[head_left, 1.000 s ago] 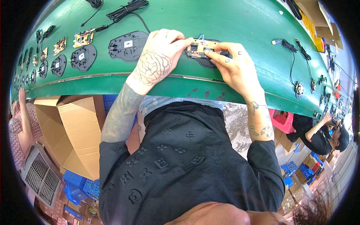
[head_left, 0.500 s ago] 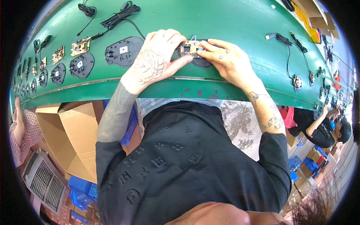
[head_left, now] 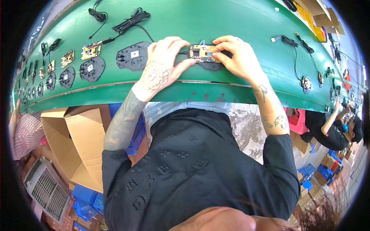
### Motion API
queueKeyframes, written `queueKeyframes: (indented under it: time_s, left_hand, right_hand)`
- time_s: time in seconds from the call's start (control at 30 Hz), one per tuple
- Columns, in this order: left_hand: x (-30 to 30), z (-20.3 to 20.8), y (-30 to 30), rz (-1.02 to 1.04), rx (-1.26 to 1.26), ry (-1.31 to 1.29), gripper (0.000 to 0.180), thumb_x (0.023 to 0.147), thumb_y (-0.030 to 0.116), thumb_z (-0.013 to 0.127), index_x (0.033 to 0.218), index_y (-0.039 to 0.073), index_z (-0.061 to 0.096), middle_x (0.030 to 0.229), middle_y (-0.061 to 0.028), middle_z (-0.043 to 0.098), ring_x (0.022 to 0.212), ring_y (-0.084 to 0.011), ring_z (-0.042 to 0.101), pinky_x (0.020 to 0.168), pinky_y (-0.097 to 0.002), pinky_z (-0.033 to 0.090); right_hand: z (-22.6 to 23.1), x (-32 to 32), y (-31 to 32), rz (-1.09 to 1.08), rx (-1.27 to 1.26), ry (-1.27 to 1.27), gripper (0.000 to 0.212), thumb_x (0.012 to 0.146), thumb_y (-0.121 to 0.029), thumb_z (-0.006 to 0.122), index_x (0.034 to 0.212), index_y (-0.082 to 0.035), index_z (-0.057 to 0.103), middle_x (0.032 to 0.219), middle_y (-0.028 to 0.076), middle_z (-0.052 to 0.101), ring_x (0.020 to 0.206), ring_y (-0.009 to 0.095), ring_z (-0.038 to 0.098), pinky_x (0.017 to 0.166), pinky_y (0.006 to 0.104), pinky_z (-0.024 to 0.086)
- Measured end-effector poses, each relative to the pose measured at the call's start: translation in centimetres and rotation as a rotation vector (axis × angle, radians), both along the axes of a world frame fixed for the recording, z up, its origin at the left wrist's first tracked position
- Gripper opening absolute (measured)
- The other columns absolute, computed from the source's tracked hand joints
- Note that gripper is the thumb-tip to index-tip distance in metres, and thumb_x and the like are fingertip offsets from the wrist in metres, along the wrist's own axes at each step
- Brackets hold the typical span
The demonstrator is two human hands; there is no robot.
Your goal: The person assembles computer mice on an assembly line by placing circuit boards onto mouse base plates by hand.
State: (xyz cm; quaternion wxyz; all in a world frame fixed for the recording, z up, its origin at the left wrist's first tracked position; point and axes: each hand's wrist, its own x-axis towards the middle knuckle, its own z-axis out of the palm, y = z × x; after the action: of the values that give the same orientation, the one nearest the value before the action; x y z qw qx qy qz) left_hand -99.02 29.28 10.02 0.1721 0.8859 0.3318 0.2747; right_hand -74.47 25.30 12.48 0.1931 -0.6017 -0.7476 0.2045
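Observation:
In front of me, an orange-brown circuit board [head_left: 201, 53] lies on a black plastic base plate [head_left: 211, 67] on the green work surface. My left hand [head_left: 163, 63] is at the board's left end, thumb and index finger apart, the thumb tip touching its near-left edge. The fingers of my right hand [head_left: 237, 56] are bent, with fingertips and thumb pinching the board's right end. Short wires [head_left: 201, 42] stick up from its far edge. Beside my left hand is another black base plate [head_left: 133, 56] with a white label, partly hidden by that hand.
More base plates [head_left: 91, 69], circuit boards [head_left: 91, 51] and bundled black cables [head_left: 131, 22] line the left of the green surface [head_left: 246, 19]. Cabled small boards [head_left: 306, 84] lie to the right. Below stand a cardboard box [head_left: 84, 142] and blue crates [head_left: 84, 200]. Co-workers [head_left: 335, 131] are at both sides.
My right fingers have bent and drawn back, so more of the board shows. My left index finger has moved off its far-left corner. The things on the left appear shifted slightly right in view.

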Motion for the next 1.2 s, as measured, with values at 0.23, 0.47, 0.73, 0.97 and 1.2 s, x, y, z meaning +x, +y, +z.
queueKeyframes:
  time_s: [0.23,0.47,0.73,0.97,1.2]
  left_hand:
    - [-0.6,0.0,0.2,0.053,0.132,0.102,0.011,0.086,0.013,0.067,0.095,0.013,0.063,0.098,-0.0006,0.061,0.1,-0.0198,0.057,0.094,-0.0403,0.035]
    - [-0.3,0.1,0.7,-0.006,0.193,0.166,0.012,0.086,0.011,0.066,0.096,0.013,0.06,0.089,-0.0009,0.059,0.09,-0.0209,0.057,0.092,-0.0394,0.035]
    - [-0.4,0.4,1.3,-0.055,0.156,0.151,0.01,0.086,0.011,0.066,0.095,0.013,0.062,0.087,-0.0011,0.056,0.09,-0.0207,0.056,0.093,-0.0408,0.035]
    - [-0.6,1.3,1.8,-0.037,0.205,0.232,0.016,0.08,0.016,0.071,0.094,0.015,0.065,0.094,-0.002,0.055,0.095,-0.0223,0.054,0.094,-0.0434,0.035]
    - [-2.9,1.5,-0.4,0.202,0.1,-0.04,0.029,0.078,0.019,0.076,0.105,0.014,0.066,0.112,-0.0056,0.06,0.109,-0.0253,0.055,0.096,-0.0411,0.037]
  right_hand:
    - [-0.9,0.1,-0.4,-0.047,0.028,0.144,0.014,0.08,-0.019,0.076,0.09,-0.01,0.075,0.111,0.005,0.069,0.105,0.023,0.064,0.092,0.0343,0.05]
    - [-1.1,0.1,-0.5,-0.07,0.007,0.198,0.015,0.079,-0.021,0.076,0.091,-0.012,0.077,0.111,0.004,0.07,0.106,0.023,0.063,0.093,0.0346,0.05]
    - [-0.5,-0.1,-0.7,-0.05,0.07,0.207,0.019,0.08,-0.021,0.074,0.097,-0.013,0.075,0.116,0.006,0.067,0.107,0.026,0.063,0.093,0.0363,0.05]
    - [-0.4,-4.3,-0.7,0.159,0.353,-0.037,0.026,0.08,-0.027,0.074,0.102,-0.015,0.071,0.116,0.01,0.064,0.11,0.029,0.06,0.093,0.041,0.049]
    - [-0.3,-2.6,-0.4,-0.059,0.379,-0.208,0.021,0.081,-0.025,0.074,0.1,-0.016,0.073,0.112,0.01,0.067,0.104,0.029,0.064,0.088,0.0409,0.053]
